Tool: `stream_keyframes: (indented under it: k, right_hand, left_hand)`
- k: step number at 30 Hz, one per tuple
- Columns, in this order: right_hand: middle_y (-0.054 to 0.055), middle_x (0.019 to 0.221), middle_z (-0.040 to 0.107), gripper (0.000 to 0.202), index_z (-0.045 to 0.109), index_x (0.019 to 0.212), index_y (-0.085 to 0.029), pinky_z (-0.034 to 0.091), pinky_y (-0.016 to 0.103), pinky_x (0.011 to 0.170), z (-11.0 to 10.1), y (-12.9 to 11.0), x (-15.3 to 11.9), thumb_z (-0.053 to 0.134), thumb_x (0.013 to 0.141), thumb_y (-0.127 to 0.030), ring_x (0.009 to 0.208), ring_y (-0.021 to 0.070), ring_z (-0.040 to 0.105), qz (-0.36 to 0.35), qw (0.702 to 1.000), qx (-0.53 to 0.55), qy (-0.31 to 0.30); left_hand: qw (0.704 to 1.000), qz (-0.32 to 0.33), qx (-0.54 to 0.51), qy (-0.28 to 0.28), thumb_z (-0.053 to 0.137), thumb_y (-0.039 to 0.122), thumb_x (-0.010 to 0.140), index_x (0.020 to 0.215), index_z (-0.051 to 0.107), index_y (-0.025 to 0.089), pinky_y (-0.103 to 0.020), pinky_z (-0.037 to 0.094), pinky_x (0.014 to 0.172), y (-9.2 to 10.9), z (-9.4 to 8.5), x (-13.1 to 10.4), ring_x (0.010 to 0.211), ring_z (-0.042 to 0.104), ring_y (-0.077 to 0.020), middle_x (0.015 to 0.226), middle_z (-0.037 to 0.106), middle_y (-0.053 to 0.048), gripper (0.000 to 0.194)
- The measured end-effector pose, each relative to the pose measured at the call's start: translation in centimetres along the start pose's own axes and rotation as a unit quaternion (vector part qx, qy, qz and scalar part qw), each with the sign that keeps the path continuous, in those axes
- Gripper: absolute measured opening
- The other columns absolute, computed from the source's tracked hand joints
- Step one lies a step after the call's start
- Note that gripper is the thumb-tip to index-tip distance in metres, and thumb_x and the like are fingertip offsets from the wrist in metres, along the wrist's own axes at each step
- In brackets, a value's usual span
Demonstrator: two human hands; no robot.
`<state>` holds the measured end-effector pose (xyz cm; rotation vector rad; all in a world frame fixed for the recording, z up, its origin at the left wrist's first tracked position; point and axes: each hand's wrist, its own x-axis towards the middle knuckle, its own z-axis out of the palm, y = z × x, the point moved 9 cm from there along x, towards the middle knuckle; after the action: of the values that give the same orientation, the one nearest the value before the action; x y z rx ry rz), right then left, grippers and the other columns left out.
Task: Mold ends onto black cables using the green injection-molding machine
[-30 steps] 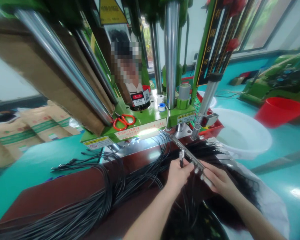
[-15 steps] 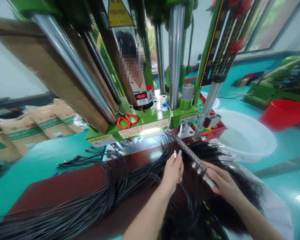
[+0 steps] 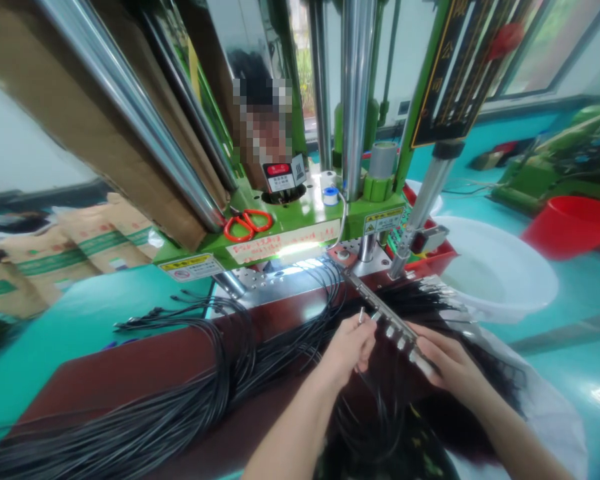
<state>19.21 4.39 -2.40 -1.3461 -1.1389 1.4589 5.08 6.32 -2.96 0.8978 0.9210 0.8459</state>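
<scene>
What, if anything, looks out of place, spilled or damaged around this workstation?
The orange-handled scissors look somewhat out of place: they lie loose on the machine's green plate, near its front edge, beside a shiny column. A small blue-and-white roll also sits there. I see no obvious spill or damage.

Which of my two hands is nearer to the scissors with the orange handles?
Left. Your left hand is in front of the scissors and to their right; your right hand is farther right, holding the near end of the metal bar.
</scene>
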Motion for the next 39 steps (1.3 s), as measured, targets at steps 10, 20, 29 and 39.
stream_keyframes:
  k: [10, 20, 29, 39]
  right_hand:
    - [0.007, 0.077, 0.062, 0.053, 0.058, 0.117, -0.018, 0.031, 0.021, 0.038, 0.5, 0.0, 0.4, 0.058, 0.076, -0.052, 0.048, 0.0120, 0.044, -0.060, 0.994, -0.080, -0.052]
    - [0.002, 0.058, 0.054, 0.062, 0.058, 0.114, -0.018, 0.021, 0.017, 0.035, -0.9, 0.8, 0.4, 0.065, 0.068, -0.058, 0.038, 0.0065, 0.033, 0.021, 0.999, 0.035, 0.026]
    - [0.003, 0.064, 0.055, 0.050, 0.062, 0.108, -0.019, 0.018, 0.016, 0.037, -0.1, 0.3, 0.3, 0.062, 0.073, -0.054, 0.044, 0.0082, 0.036, 0.015, 1.000, -0.011, -0.019]
    - [0.005, 0.068, 0.057, 0.054, 0.060, 0.113, -0.018, 0.016, 0.015, 0.037, 0.5, 0.0, 0.2, 0.059, 0.074, -0.056, 0.046, 0.0076, 0.036, 0.025, 0.996, -0.059, -0.062]
  left_hand:
    - [0.999, 0.034, -0.011, 0.032, 0.050, 0.049, 0.076, 0.061, 0.036, 0.020, -0.016, 0.019, 0.030, 0.0, -0.3, 0.0, 0.026, 0.022, -0.0031, 0.035, 0.031, 0.011, 0.036]
    - [0.987, 0.084, -0.080, 0.112, 0.057, 0.048, 0.072, 0.070, 0.052, 0.013, -0.024, 0.044, 0.057, 2.2, -2.5, -0.6, 0.055, 0.053, -0.0094, 0.061, 0.056, -0.001, 0.035]
    - [0.982, 0.086, -0.034, 0.163, 0.042, 0.047, 0.081, 0.073, 0.034, 0.022, -0.015, 0.020, 0.033, 1.9, -2.0, -0.8, 0.035, 0.023, -0.0039, 0.044, 0.031, 0.011, 0.028]
    - [0.977, 0.102, -0.004, 0.189, 0.062, 0.040, 0.067, 0.064, 0.042, 0.018, -0.018, 0.024, 0.040, 1.7, -3.2, -0.6, 0.038, 0.029, -0.0032, 0.045, 0.038, 0.008, 0.030]
